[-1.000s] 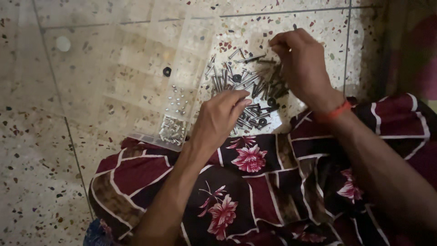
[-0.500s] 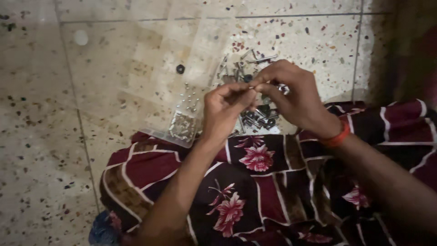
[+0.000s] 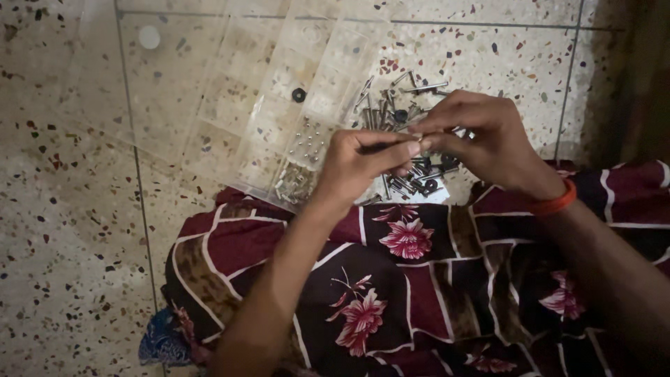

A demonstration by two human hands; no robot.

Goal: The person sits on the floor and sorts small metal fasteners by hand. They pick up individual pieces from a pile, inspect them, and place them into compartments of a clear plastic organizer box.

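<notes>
- Pinching a dark bolt (image 3: pixel 380 147) between thumb and forefinger, the left hand (image 3: pixel 359 164) is closed on its shank; the bolt lies level, just above the loose pile
- Right hand (image 3: pixel 488 143) meets it tip to tip, fingers narrowed at the bolt's right end; something small seems to be held there, but it is too small and blurred to name
- Both hands hover above the heap of screws and bolts (image 3: pixel 408 150) on the floor (image 3: pixel 70 209), near the person's lap, which is draped in a dark floral cloth (image 3: pixel 391 279)
- To do this well, I would judge: keep the bolt steady and level in the left hand, let the right fingertips do the turning or fitting, and work low over the heap so that a dropped piece lands among its kind
- Counts: two hands, one bolt held, one heap with too many pieces to count
- One clear compartment box (image 3: pixel 265 105) lies left of the heap; one black washer (image 3: pixel 299 94) sits alone in a far cell, small silver screws (image 3: pixel 307 143) fill a nearer cell, and a denser batch (image 3: pixel 294 183) fills the nearest
- One orange band (image 3: pixel 553 204) circles the right wrist
</notes>
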